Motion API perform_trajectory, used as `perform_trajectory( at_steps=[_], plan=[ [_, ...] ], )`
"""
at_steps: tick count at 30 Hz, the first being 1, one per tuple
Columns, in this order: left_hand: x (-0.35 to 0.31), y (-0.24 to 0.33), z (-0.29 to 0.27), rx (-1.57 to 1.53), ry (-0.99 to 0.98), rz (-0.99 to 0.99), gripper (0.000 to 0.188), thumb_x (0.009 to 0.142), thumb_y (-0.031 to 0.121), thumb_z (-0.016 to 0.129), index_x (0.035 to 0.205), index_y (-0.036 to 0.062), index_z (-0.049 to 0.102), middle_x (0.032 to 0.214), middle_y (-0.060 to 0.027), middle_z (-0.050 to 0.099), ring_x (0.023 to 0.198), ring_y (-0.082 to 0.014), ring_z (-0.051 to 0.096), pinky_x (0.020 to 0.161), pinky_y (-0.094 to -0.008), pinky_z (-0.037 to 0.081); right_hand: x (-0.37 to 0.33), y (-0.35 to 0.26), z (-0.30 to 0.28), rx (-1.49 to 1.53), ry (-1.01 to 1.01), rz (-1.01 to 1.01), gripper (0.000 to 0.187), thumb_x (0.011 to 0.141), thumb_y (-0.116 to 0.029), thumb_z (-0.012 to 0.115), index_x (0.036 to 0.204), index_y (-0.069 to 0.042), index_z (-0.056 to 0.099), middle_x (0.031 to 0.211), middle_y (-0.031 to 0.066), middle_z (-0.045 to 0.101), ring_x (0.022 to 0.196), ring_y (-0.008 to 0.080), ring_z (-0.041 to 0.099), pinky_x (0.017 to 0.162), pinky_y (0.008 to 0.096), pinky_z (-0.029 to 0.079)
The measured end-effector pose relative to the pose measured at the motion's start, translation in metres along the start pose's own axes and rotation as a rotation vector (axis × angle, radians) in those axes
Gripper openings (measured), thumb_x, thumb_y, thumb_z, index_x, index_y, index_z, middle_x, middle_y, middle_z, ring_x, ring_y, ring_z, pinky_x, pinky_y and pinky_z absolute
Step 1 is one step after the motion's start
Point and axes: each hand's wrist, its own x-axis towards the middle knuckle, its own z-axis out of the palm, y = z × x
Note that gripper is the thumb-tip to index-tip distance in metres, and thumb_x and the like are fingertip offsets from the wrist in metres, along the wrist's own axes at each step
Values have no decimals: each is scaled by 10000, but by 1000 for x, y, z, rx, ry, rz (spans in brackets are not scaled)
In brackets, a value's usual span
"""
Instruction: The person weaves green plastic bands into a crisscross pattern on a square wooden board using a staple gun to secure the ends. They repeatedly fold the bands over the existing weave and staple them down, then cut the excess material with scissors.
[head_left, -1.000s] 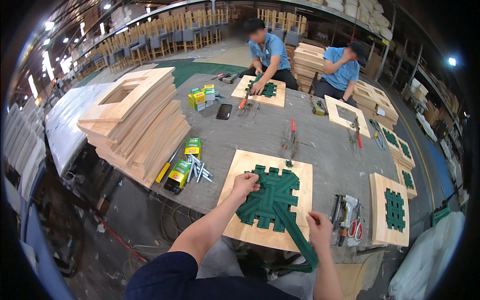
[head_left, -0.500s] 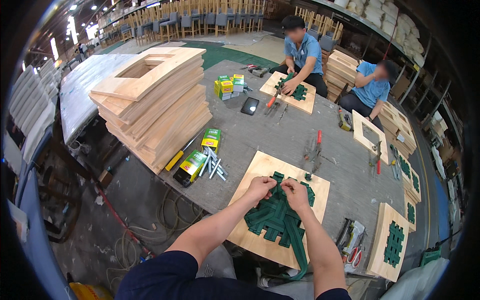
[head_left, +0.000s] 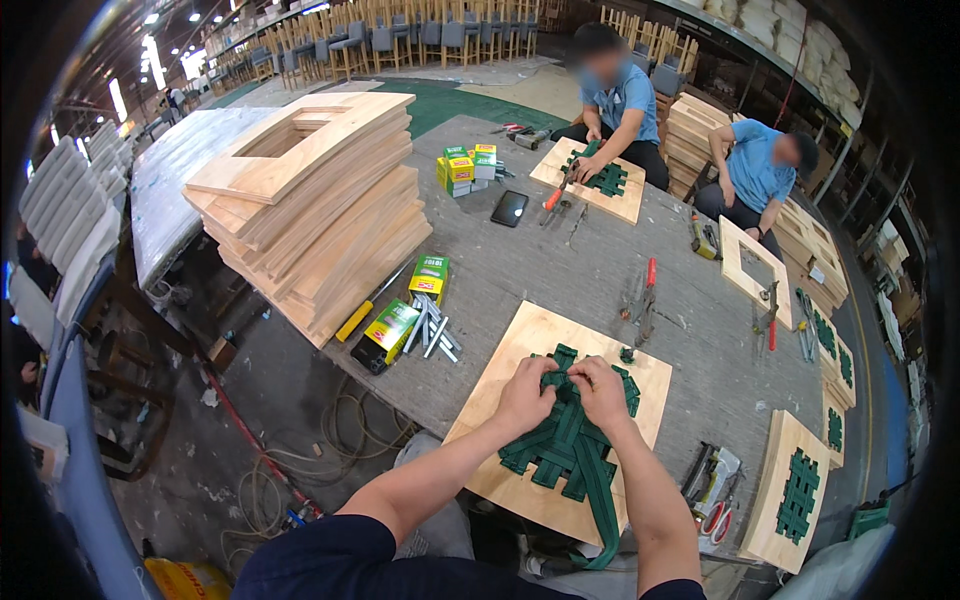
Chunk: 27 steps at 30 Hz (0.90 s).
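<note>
A square plywood frame [head_left: 490,345] lies at the table's near edge, its middle crossed by woven dark green webbing [head_left: 565,445]. My left hand [head_left: 525,395] is closed in a pinch on the webbing near its far side. Close beside it, my right hand [head_left: 600,390] pinches the same green webbing, fingertips almost meeting the left's. Exactly which strand each holds is hidden by the fingers. A loose webbing tail [head_left: 600,505] runs down past my right forearm and over the near edge. A small dark green scrap [head_left: 627,355] sits at the frame's far side.
At left rises a tall stack of plywood frames [head_left: 330,240]. Staple boxes [head_left: 385,333], loose staple strips [head_left: 430,325] and a screwdriver [head_left: 358,318] lie nearby. Red-handled pliers [head_left: 650,275] are beyond; a staple gun [head_left: 712,472] and scissors [head_left: 716,520] are right. Two co-workers sit across.
My hands stay together at the webbing, with their fingers shifted slightly. The co-worker at right has lowered a hand from the face and leaned over. The whole view has shifted a little.
</note>
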Motion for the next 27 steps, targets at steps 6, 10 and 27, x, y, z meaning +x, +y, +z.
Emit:
perform_trajectory(
  at_steps=[6,10,27],
  plan=[
    [-4,1,-1,134,-3,-68,167,915,143,707,1052,48,705,1032,-148,685,988,-349,676,828,-442,543,5,-3,2,12,-39,27,111,911,-75,696,1011,-39,729,994,139,694,907,319,694,803,394,550],
    [12,-8,5,136,18,-143,162,927,179,704,982,30,738,942,-164,737,858,-343,713,772,-436,558,18,3,8,-29,-42,76,116,919,-108,699,1008,-44,737,987,158,699,927,344,694,822,420,549],
    [76,-48,2,413,-16,-326,153,884,138,664,970,26,722,1016,-199,722,900,-400,703,794,-499,555,92,30,70,-230,-151,357,154,883,-193,737,965,-66,766,1057,189,692,1008,372,685,881,479,548]
  ],
)
